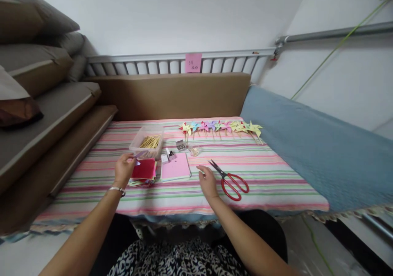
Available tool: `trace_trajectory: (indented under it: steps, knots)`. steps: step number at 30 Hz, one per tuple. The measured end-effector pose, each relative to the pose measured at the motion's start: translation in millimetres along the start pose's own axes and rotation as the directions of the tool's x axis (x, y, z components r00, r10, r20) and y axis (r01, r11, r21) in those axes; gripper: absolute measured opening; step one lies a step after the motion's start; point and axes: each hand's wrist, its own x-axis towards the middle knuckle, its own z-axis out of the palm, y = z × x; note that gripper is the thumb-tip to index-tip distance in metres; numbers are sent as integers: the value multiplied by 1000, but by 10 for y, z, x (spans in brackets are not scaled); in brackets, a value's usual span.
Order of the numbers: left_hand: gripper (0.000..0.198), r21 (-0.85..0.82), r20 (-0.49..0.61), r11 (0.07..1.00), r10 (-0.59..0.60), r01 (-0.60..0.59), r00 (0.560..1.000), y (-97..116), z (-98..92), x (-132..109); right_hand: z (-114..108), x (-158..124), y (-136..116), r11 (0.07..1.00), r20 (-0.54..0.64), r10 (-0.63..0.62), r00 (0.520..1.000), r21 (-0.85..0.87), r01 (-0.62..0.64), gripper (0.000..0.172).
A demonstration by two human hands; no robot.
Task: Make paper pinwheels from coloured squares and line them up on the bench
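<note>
Head view: a thin, pale lilac piece of paper (139,157) was pinched between the thumb and fingers of the left hand (124,169), above a loose stack of coloured paper squares (143,169) topped in red. The right hand (208,181) had its fingers loosely curled, with nothing visible in its grasp, just beside a pair of black-bladed scissors with red looped handles (235,182); whether it touched the cloth below could not be told.

Between the hands lay a pink square pad of paper (178,169), with small white-and-black boxes (165,158) at its far left corner. Beyond the stack stood a clear plastic tub (134,143) of thin wooden sticks (150,141).

Work appeared well under way: a row of multicoloured paper pinwheels on sticks (212,125), seemingly finished, lay along the far side of the pink, green and white striped cloth (270,169). Loose squares and sticks remained unassembled, and the lilac piece did not appear to be on a stick. Behind rose a brown padded panel (168,98).
</note>
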Motion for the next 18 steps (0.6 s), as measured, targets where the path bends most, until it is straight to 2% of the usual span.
trace_trajectory:
  steps: [2, 3, 5, 6, 7, 8, 9, 10, 12, 14, 16, 18]
  knots:
    - [11, 33, -43, 991, 131, -130, 990, 185, -50, -62, 122, -87, -276, 991, 81, 56, 995, 113, -65, 28]
    - [9, 88, -54, 962, 264, -259, 963, 299, -62, -121, 200, -133, -421, 980, 150, 83, 985, 164, -108, 31]
    - [7, 185, -42, 852, 505, -490, 862, 542, -59, -294, 356, -215, -692, 948, 276, 134, 952, 244, -205, 46]
    - [9, 200, -12, 791, 592, -578, 806, 654, -45, -400, 423, -247, -807, 912, 363, 168, 917, 297, -284, 56]
    - [11, 208, 12, 740, 651, -639, 759, 751, -26, -513, 477, -276, -902, 761, 522, 233, 820, 427, -488, 61]
    - [12, 213, 19, 705, 689, -676, 724, 830, -3, -626, 517, -302, -973, 613, 617, 259, 743, 490, -620, 60]
    - [14, 206, 40, 679, 714, -705, 699, 887, 22, -733, 544, -328, -1020, 500, 663, 274, 697, 521, -692, 53]
    - [15, 195, 69, 661, 728, -725, 682, 925, 47, -830, 559, -354, -1045, 417, 680, 289, 674, 545, -727, 45]
    - [16, 162, 126, 657, 727, -737, 675, 958, 89, -991, 565, -409, -1038, 394, 637, 330, 696, 578, -715, 31]
    - [16, 113, 172, 687, 698, -718, 695, 966, 110, -1113, 544, -452, -982, 422, 585, 357, 728, 594, -685, 29]
    - [19, 24, 193, 749, 646, -662, 738, 976, 112, -1222, 496, -465, -913, 445, 546, 375, 749, 603, -662, 29]
    - [32, -123, 157, 839, 544, -531, 824, 991, 108, -1332, 419, -442, -856, 471, 501, 386, 775, 615, -632, 28]
